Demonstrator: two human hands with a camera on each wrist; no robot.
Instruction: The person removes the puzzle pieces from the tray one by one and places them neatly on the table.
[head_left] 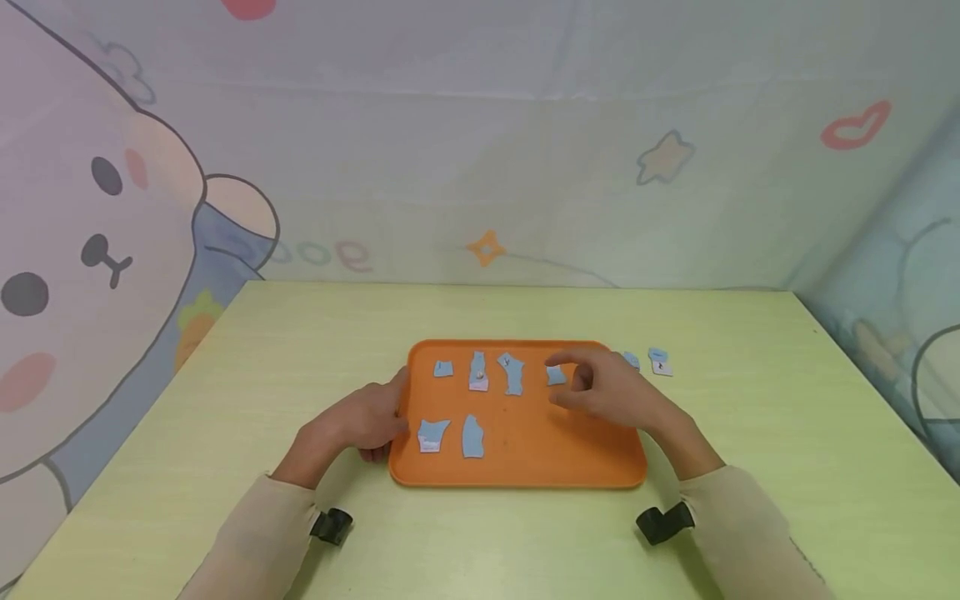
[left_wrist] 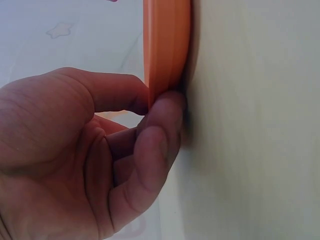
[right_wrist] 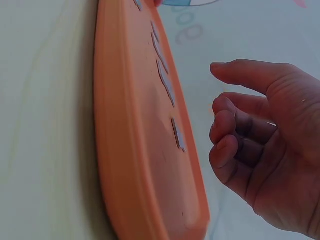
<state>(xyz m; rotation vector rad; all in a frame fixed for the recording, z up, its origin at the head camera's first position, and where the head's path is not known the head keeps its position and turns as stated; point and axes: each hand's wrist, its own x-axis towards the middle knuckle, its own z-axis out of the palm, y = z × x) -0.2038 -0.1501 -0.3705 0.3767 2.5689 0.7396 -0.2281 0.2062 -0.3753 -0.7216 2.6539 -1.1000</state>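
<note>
Head: orange tray (head_left: 555,450) flat on the yellow-green table (head_left: 202,400). Six flat, irregular pieces on it, mostly light blue. Far row, left to right: small marked piece (head_left: 443,368), pink-bottomed piece (head_left: 478,372), tall marked piece (head_left: 513,375), small plain piece (head_left: 555,377). Near row: jagged piece (head_left: 432,436), curved piece (head_left: 472,438). Off-tray, past the far right corner: half-hidden piece (head_left: 632,359) beside the right hand (head_left: 611,383), plus a blue-and-white piece (head_left: 660,361); can't tell if that's one piece or two touching. Right thumb and index stand apart around the small plain piece. Left hand (head_left: 367,415) is at the tray's left edge.

Status: six on the tray, all spaced apart, none joined. My read: most are placed, the off-tray ones are what's left, and the small plain piece is the one being worked on.

Left wrist: left hand pinches the tray rim, thumb tip against its edge, fingers curled at the underside. Reads as steadying.

Right wrist: thumb well apart from loosely bent fingers, nothing between them. No contact with tray or any piece visible, so that hand is unloaded.
</note>
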